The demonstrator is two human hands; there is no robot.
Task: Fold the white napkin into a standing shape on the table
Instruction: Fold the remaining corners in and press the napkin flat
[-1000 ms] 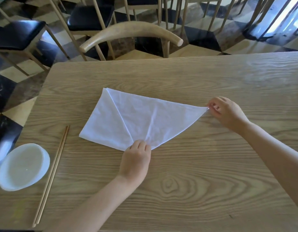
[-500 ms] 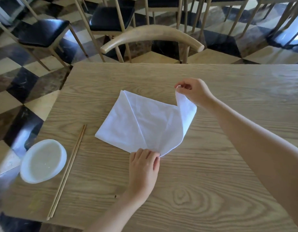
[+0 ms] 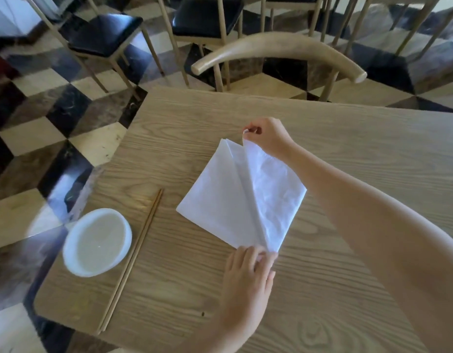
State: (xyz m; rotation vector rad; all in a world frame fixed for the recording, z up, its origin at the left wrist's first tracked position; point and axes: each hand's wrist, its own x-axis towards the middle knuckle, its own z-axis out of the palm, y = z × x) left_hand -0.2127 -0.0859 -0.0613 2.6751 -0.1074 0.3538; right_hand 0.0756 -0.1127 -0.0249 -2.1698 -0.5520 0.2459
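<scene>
Pinching a corner of the napkin [image 3: 235,200] between thumb and fingertips, the right hand [image 3: 267,136] holds that tip raised just above the far point of the cloth. From the pinch the right flap slopes down toward the near corner, its inner edge lying close along the centre crease and its outer fold running off to the right, under the forearm. Just left of the pinch sits the far tip of the left flap, already folded flat against the table [image 3: 322,276].

At the near corner, straight down the crease from the pinch, the left hand [image 3: 248,273] rests palm down, its fingers closed together and pressing the napkin's point onto the wood. It grips nothing; the fingertips only pin the cloth.

The napkin lies mid-table as a kite-like shape, its left corner pointing toward the chopsticks [image 3: 133,258]. These lie well left of the pinning hand, slanting from near the table's front edge up toward the cloth without touching it. A bowl [image 3: 96,242] stands just left of the chopsticks, at the table's edge. Beyond the pinch, past the far edge, curves a chair back [image 3: 276,47].
</scene>
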